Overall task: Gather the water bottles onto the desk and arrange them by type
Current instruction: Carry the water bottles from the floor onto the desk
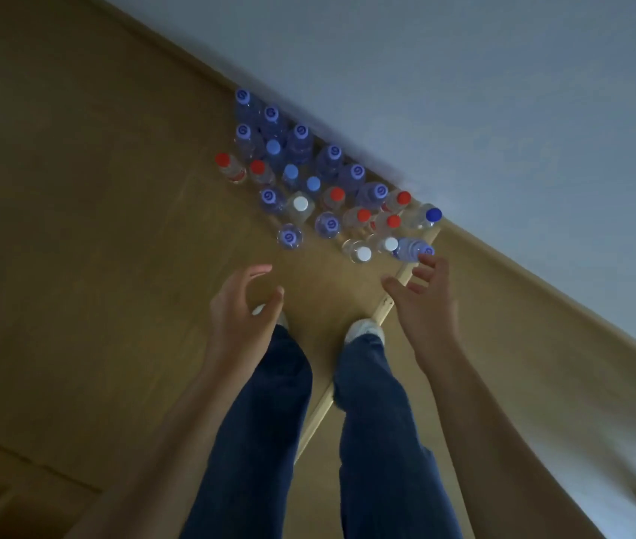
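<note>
1. Two legs in dark blue jeans (269, 414) fill the bottom of my view, with pale shoes (363, 330) planted on the wooden floor (75, 227).
2. I've got the left hand (240, 309) out in front now, fingers spread and loosely curved, holding nothing, hanging above the floor.
3. Over on the other side, the right hand (423, 301) is wide too, thumb and fingers apart, nothing in it; its fingertips (427, 260) sit just beside the nearest bottle (411, 249), which has a pale purple cap. I can't tell if they touch.
4. I see a light wooden strip (382, 313) running across the floor between the feet and up toward the bottles.
5. Beyond the hands, the water bottles (328, 180) stand upright in a tight cluster on the floor against the wall (464, 91).
6. I count mixed caps in there: red (223, 159), white (300, 203), light blue (273, 147), one dark blue (433, 214) and many pale purple ones (242, 96) along the back row, types all jumbled together.
</note>
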A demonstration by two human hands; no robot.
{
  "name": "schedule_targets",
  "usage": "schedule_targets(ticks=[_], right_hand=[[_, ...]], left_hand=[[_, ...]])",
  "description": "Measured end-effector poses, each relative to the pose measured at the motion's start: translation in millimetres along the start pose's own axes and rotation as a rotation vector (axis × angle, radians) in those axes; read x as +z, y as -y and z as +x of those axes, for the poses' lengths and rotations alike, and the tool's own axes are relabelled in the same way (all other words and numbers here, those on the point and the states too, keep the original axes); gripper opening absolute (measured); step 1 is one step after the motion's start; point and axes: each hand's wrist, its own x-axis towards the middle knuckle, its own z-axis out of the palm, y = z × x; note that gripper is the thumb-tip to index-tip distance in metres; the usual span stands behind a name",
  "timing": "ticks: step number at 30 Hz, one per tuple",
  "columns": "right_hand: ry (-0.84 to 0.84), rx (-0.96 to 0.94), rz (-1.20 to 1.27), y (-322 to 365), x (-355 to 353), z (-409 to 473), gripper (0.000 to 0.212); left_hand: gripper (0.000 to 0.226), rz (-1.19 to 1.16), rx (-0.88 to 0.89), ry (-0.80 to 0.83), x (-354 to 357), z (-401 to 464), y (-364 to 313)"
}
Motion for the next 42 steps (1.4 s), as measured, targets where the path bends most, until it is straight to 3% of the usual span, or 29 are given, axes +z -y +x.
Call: schedule_targets(ticks=[9,13,17,21,29,33,42], right_hand=[[-0.038,0.003,0.016,-103.7,101.3,106.9,0.07],[-0.069,-0.049,0.037,-155.1,147.3,166.5,0.082],[-0.156,-0.122,0.098,-198.9,176.7,207.4,0.076],[-0.227,-0.197,0.194,-220.2,194.3,234.5,0.076],[-0.3,-0.222,0.267,-226.8,205.2,249.5,0.067],[-0.238,-0.164,0.256,-219.7,187.8,231.3,0.069],[-0.244,-0.186,0.287,-145.7,96.1,123.2,0.072]], left_hand=[[0.043,-0.048,0.053,-0.068,92.9,100.7,107.2],[0.064,-0.055,0.059,-0.123,145.9,149.6,176.9],[0.094,-0.035,0.067,-0.126,181.1,189.2,227.4],[0.088,0.007,0.206,-0.133,199.9,215.5,251.7],[0.055,-0.039,0.35,-0.262,221.2,244.3,238.3],[0.042,0.033,0.321,-0.138,209.0,233.2,216.3],[0.052,0.079,0.317,-0.023,132.7,123.6,94.6]])
